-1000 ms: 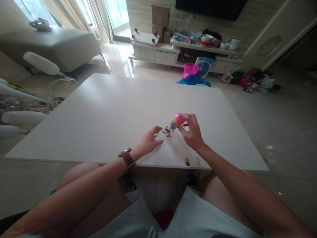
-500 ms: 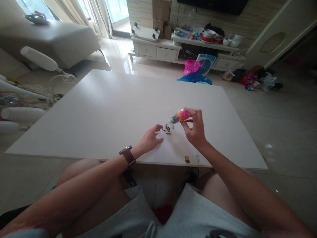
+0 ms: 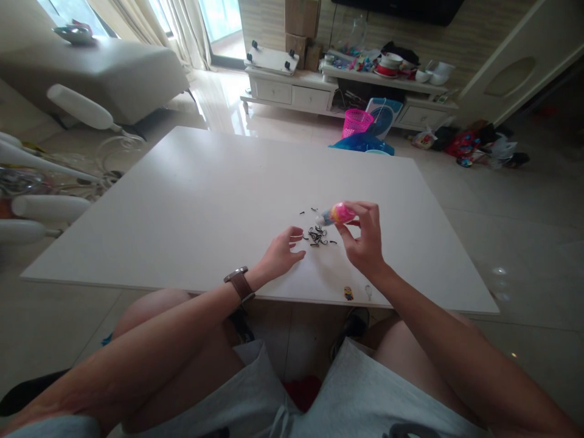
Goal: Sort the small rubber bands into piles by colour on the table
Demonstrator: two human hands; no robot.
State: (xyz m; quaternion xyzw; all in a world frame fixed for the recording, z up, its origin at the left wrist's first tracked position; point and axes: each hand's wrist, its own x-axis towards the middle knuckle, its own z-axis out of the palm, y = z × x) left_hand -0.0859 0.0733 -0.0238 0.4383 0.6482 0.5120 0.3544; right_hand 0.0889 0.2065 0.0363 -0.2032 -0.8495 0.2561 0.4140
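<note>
Tons of room on the flat white table toward its left and far edges, plus a lane down the right edge. Mid-table's blocked: scattered small black loop-like pieces, with a tilted pink-yellow-blue bottle and right hand above.

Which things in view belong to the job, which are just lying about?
In use:
colourful container, tilted in the right hand
small dark pieces on the white table, by the left hand

Lying about:
pink basket
cardboard boxes
yellow figure (untouched; link unclear)
</note>
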